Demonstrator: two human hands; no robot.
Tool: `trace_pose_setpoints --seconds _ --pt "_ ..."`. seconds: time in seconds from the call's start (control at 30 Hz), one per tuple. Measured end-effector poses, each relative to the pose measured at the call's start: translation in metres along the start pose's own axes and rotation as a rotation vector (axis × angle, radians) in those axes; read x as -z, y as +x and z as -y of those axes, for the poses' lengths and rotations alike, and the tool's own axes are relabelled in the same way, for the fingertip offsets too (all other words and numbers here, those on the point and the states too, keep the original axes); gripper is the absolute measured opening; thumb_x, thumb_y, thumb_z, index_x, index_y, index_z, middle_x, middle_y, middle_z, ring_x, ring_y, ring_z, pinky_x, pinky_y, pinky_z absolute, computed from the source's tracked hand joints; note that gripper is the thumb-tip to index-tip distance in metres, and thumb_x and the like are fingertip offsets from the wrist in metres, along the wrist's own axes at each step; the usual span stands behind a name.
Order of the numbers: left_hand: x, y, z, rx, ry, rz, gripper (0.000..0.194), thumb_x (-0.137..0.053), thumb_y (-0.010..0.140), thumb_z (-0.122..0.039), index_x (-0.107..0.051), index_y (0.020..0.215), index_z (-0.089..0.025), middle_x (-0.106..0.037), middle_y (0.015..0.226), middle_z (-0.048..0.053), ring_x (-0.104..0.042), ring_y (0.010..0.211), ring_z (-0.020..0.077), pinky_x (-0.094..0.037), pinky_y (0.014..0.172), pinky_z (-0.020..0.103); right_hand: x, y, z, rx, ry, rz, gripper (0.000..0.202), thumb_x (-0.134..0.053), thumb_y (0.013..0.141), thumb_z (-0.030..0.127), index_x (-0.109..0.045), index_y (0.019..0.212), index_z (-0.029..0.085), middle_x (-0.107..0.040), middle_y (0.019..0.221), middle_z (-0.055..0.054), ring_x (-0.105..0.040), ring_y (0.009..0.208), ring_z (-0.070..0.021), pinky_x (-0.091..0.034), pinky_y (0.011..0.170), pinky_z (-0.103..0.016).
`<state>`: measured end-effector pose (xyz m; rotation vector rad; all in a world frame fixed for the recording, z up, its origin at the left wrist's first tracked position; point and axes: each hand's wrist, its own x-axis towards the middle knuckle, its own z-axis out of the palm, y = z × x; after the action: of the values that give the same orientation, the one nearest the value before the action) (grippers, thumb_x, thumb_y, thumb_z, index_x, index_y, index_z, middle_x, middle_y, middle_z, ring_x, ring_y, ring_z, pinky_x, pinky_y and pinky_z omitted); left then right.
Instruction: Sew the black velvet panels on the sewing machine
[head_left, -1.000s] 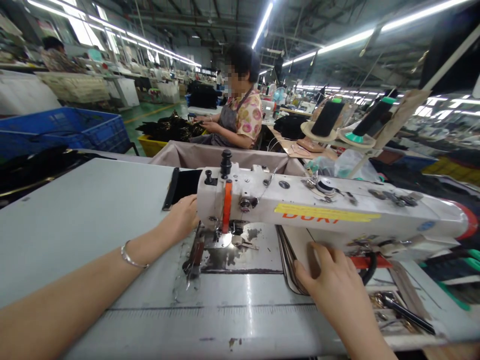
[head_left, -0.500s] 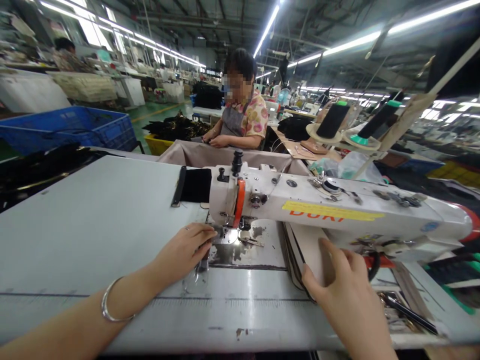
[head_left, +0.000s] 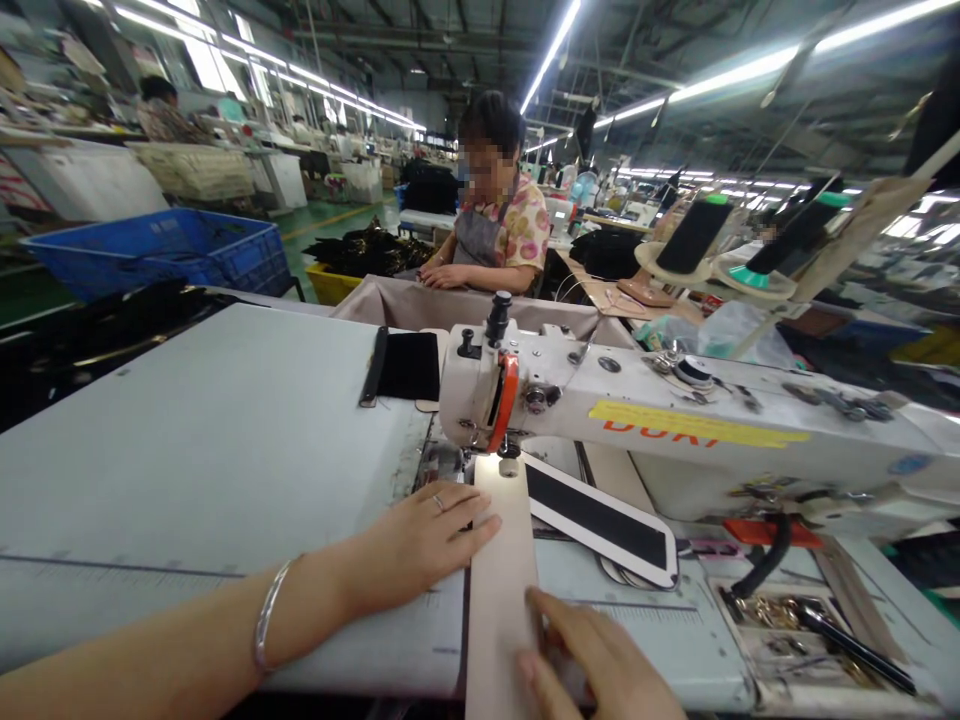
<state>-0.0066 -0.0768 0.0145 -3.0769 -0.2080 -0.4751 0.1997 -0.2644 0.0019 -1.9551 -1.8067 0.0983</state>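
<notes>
A long beige panel (head_left: 501,570) lies lengthwise under the needle area of a white sewing machine (head_left: 660,425), its near end running past the table's front edge. My left hand (head_left: 420,545) lies palm down, fingers stretched, the tips resting on the panel's left edge. Closer to me, my right hand (head_left: 592,655) holds the panel's right edge between thumb and bent fingers; part of this hand is cut off by the frame. Right of the needle lies a white-bordered black panel (head_left: 600,515), with other pieces beneath it.
A black piece (head_left: 407,365) lies behind the machine head. An open compartment (head_left: 787,625) with metal parts is set at the right. Thread cones (head_left: 694,235) stand behind the machine. Across from me a person (head_left: 491,220) works behind a fabric-lined bin (head_left: 420,300). A blue crate (head_left: 157,255) stands left.
My right hand has brought a beige panel left from the stack and turned it lengthwise under the machine. My left hand now rests on it. The view has shifted slightly left.
</notes>
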Motion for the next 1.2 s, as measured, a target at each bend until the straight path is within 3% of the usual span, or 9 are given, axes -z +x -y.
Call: trace_pose_setpoints --seconds 0.13,0.27,0.37,0.5,0.6,0.67,0.8,0.97,1.2 --pt "0.008 -0.002 -0.002 -0.072 -0.004 -0.031 0.048 -0.038 0.095 -0.006 -0.043 0.143 -0.007 -0.057 0.136 0.020 -0.052 0.128 0.0316 -0.050 0.103 0.046 0.030 0.042 -0.038 0.016 -0.334 -0.108 0.050 -0.058 0.089 0.041 -0.052 0.136 0.024 -0.058 0.128 -0.014 -0.051 0.122 -0.0345 -0.041 0.103 -0.055" --pt "0.028 -0.016 -0.005 -0.179 -0.147 -0.095 0.060 -0.036 0.093 -0.007 -0.027 0.152 -0.009 -0.055 0.139 0.018 -0.040 0.140 0.0282 -0.044 0.112 0.043 0.033 0.063 -0.069 -0.025 -0.428 -0.006 0.059 -0.062 0.086 0.044 -0.049 0.140 0.026 -0.058 0.122 -0.012 -0.057 0.107 -0.0316 -0.046 0.094 -0.051" --pt "0.037 -0.028 -0.008 -0.191 -0.186 -0.110 0.064 -0.038 0.092 -0.008 -0.023 0.155 -0.011 -0.056 0.139 0.016 -0.038 0.141 0.0276 -0.042 0.114 0.044 0.037 0.061 -0.074 -0.104 -0.493 -0.066 0.059 -0.059 0.087 0.053 -0.051 0.139 0.028 -0.059 0.112 -0.014 -0.057 0.095 -0.0318 -0.049 0.084 -0.050" --pt "0.032 -0.034 -0.009 -0.104 -0.080 -0.038 0.059 -0.037 0.093 -0.007 -0.031 0.151 -0.008 -0.057 0.137 0.018 -0.046 0.135 0.0298 -0.047 0.109 0.045 0.043 0.045 -0.055 -0.192 -0.516 -0.240 0.065 -0.056 0.086 0.060 -0.054 0.138 0.022 -0.054 0.129 -0.020 -0.052 0.113 -0.0432 -0.044 0.090 -0.061" --pt "0.023 -0.032 -0.010 -0.072 -0.013 0.044 0.051 -0.037 0.093 -0.005 -0.042 0.144 -0.005 -0.058 0.135 0.020 -0.052 0.129 0.0314 -0.050 0.106 0.045 0.018 0.023 -0.024 -0.087 -0.045 -0.007 0.054 -0.049 0.092 0.052 -0.053 0.139 0.025 -0.069 0.106 -0.011 -0.066 0.093 -0.0281 -0.054 0.082 -0.042" --pt "0.019 -0.031 -0.011 -0.064 -0.017 0.080 0.048 -0.041 0.092 -0.006 -0.047 0.139 -0.004 -0.059 0.133 0.019 -0.054 0.126 0.0308 -0.052 0.104 0.043 -0.011 0.010 -0.001 -0.148 0.237 0.135 0.053 -0.046 0.093 0.047 -0.050 0.141 0.025 -0.072 0.102 -0.008 -0.070 0.084 -0.0235 -0.057 0.075 -0.035" --pt "0.014 -0.033 -0.009 0.045 -0.158 0.063 0.049 -0.053 0.085 -0.011 -0.054 0.134 -0.011 -0.058 0.135 0.015 -0.052 0.128 0.0277 -0.044 0.112 0.045 -0.050 0.005 0.030 -0.192 0.383 0.187 0.053 -0.043 0.091 0.034 -0.050 0.142 0.021 -0.074 0.091 -0.007 -0.071 0.070 -0.0213 -0.058 0.068 -0.032" --pt "0.005 -0.033 0.003 0.227 -0.100 -0.002 0.039 -0.055 0.094 -0.025 -0.057 0.132 -0.018 -0.055 0.137 0.015 -0.046 0.132 0.0307 -0.035 0.114 0.057 -0.041 0.031 0.043 -0.131 0.299 0.232 0.051 -0.038 0.095 0.028 -0.049 0.142 0.014 -0.074 0.105 -0.012 -0.073 0.089 -0.0255 -0.057 0.076 -0.034" --pt "-0.003 -0.027 0.014 0.282 -0.075 0.062 0.039 -0.053 0.098 -0.028 -0.054 0.135 -0.019 -0.050 0.143 0.014 -0.043 0.135 0.0290 -0.034 0.115 0.056 -0.025 0.053 0.054 -0.188 0.284 0.353 0.051 -0.040 0.094 0.020 -0.046 0.145 0.015 -0.069 0.120 -0.012 -0.069 0.105 -0.0247 -0.054 0.088 -0.033"
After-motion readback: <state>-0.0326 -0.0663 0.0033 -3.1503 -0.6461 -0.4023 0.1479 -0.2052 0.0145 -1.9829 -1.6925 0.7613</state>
